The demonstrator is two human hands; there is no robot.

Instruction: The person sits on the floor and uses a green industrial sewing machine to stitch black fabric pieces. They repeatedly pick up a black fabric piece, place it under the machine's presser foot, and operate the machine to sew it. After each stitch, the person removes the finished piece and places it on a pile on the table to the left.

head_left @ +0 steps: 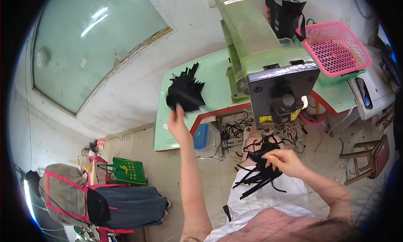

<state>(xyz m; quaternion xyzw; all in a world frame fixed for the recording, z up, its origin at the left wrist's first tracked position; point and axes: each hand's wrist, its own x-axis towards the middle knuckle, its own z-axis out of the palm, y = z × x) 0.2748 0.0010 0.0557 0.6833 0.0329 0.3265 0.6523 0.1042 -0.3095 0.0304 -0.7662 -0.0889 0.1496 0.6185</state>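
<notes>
My left hand (178, 123) reaches to the near edge of a pile of black fabric strips (184, 88) on the left part of the pale green table. Its fingers are blurred by motion, and a smeared dark streak crosses the pile just above them. Over my lap, my right hand (286, 161) has its thumb and fingertips closed together in a pinch; what lies between them is too small to make out. Beneath those fingertips a loose bunch of black strips (256, 177) spreads over my white apron (289, 191).
A green press-like machine (268, 59) with a black front plate stands on the red-edged table (168, 137). Right of it are a pink basket (336, 49), a phone (363, 93) and a wooden stool (369, 158). Cord scraps litter the floor below. A green bag (128, 171) and clothes-draped chair (121, 206) stand left.
</notes>
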